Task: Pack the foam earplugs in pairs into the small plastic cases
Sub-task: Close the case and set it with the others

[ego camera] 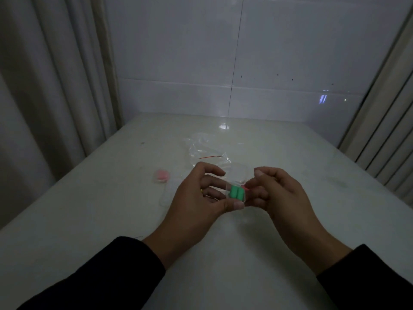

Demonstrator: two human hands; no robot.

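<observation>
Two green foam earplugs [236, 192] lie side by side in a small clear plastic case [237, 186] held above the white table [223, 253]. My left hand [201, 198] grips the case from the left, thumb under its front edge. My right hand [277, 193] pinches its right side, where a pink-red bit [245, 187] shows between the fingers. The case's clear lid [240, 173] stands up behind. A second case holding pink earplugs [162, 175] rests on the table to the left. Another clear case [168, 193] lies partly hidden behind my left hand.
A crumpled clear plastic bag [206, 148] with a red strip lies on the table behind my hands. Curtains hang at left [44, 86] and right [384, 130]. A tiled wall [245, 63] closes the table's far edge.
</observation>
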